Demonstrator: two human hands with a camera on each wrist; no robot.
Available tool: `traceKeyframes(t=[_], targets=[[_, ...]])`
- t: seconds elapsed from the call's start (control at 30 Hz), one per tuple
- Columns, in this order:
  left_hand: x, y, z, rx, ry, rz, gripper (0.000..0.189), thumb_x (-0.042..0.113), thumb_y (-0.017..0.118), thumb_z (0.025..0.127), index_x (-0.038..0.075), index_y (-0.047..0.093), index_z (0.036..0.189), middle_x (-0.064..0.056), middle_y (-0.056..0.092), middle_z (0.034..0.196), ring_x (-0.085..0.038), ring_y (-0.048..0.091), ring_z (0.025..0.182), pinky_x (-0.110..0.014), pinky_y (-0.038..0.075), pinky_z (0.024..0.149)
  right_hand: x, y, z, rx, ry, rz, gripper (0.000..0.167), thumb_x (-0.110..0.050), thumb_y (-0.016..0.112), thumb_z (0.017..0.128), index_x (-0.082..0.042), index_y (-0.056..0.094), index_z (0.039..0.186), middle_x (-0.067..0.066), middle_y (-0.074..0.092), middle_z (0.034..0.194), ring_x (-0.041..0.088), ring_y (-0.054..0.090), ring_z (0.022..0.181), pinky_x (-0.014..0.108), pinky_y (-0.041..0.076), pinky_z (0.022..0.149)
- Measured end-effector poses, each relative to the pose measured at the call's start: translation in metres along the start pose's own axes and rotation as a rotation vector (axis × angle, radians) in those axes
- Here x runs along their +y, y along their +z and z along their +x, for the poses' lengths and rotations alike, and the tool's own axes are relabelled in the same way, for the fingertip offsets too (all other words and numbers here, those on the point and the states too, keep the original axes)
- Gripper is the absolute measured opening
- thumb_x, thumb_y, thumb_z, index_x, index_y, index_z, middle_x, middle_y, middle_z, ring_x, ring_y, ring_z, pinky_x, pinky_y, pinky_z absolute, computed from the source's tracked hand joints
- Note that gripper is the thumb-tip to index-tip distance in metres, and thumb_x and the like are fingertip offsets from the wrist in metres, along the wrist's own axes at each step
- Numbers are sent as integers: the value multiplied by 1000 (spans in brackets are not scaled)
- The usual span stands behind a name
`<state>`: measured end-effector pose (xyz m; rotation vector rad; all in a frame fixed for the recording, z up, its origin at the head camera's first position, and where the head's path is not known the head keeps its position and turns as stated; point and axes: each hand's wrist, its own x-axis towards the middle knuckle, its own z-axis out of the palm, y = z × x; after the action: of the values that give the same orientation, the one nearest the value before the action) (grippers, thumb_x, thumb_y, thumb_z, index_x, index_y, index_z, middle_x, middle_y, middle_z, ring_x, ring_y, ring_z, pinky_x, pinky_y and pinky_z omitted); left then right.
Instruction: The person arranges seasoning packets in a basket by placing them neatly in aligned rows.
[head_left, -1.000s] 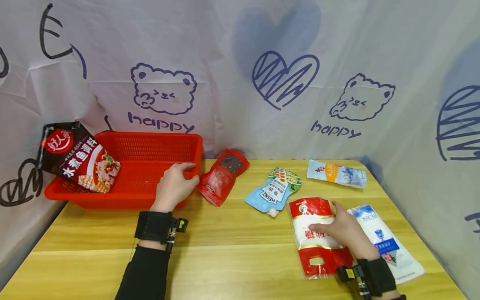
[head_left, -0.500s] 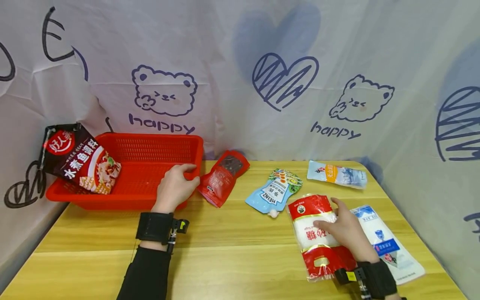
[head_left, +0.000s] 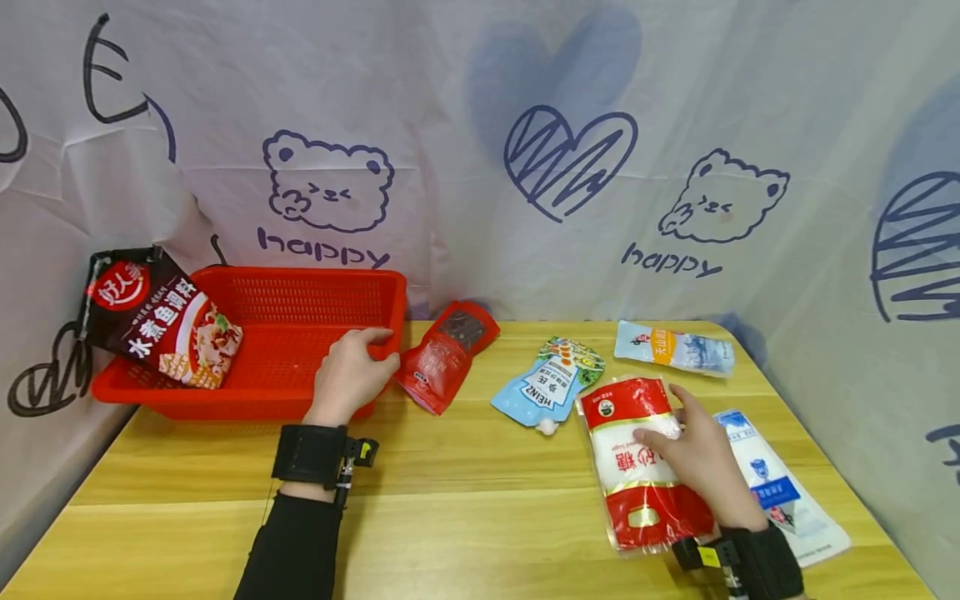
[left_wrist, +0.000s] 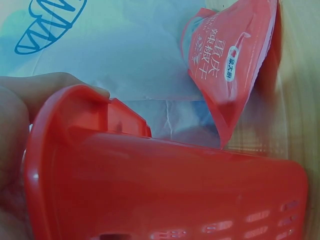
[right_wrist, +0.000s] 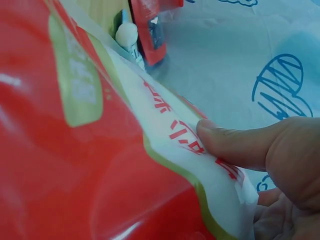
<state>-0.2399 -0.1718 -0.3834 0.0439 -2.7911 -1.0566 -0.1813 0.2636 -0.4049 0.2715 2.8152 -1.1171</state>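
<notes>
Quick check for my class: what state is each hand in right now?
Left hand: gripping the rim of the red rectangular plastic basket.
Right hand: holding the red-and-white plastic bag.

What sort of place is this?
Probably a makeshift recording booth, not a working kitchen: a doodle-covered sheet hangs close behind a wood-grain table, and both wrists wear black straps with small devices attached.

head view bright, evenly lit; wrist views bluish, soft. glare on basket (left_wrist: 165, 185) and bag (right_wrist: 135, 175) right of it.
</notes>
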Motion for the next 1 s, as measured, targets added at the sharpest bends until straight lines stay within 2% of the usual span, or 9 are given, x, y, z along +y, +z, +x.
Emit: traceKeyframes(t=[0.3, 0.53, 0.77, 0.9, 1.0], targets=[[2, -2, 0, -1, -4, -4, 48, 23, 69, 96, 8, 64, 141, -19, 59, 143, -26, 50, 65, -35, 38, 56, -13, 11, 2, 71, -72, 118, 95, -36, 75, 97, -8, 16, 166, 32, 48, 146, 43, 67, 109, 46, 63, 77], [0, -2, 0, -3, -9, -2, 48, 23, 68, 96, 8, 64, 142, -18, 60, 142, -26, 51, 64, -34, 38, 56, -33, 25, 2, 59, -95, 256, 93, -36, 74, 97, -17, 17, 168, 26, 52, 147, 35, 70, 105, 43, 63, 79], [0, -2, 0, -2, -11, 0, 48, 23, 69, 96, 9, 64, 141, -18, 60, 143, -34, 62, 94, -41, 50, 69, -57, 41, 4, 64, -150, 370, 92, -34, 75, 98, -19, 17, 168, 21, 51, 152, 34, 70, 109, 41, 63, 83], [-1, -1, 0, -3, -9, -8, 48, 23, 69, 96, 8, 64, 141, -18, 60, 142, -35, 62, 98, -44, 52, 73, -72, 52, 4, 74, -172, 439, 89, -29, 74, 99, -19, 17, 168, 17, 51, 154, 32, 69, 112, 38, 62, 85], [-1, 0, 0, 1, -15, -12, 48, 23, 69, 96, 9, 64, 141, -17, 60, 142, -34, 62, 95, -42, 51, 71, -84, 60, 4, 74, -208, 500, 87, -23, 74, 98, -19, 20, 167, 15, 54, 151, 32, 69, 111, 37, 62, 85]])
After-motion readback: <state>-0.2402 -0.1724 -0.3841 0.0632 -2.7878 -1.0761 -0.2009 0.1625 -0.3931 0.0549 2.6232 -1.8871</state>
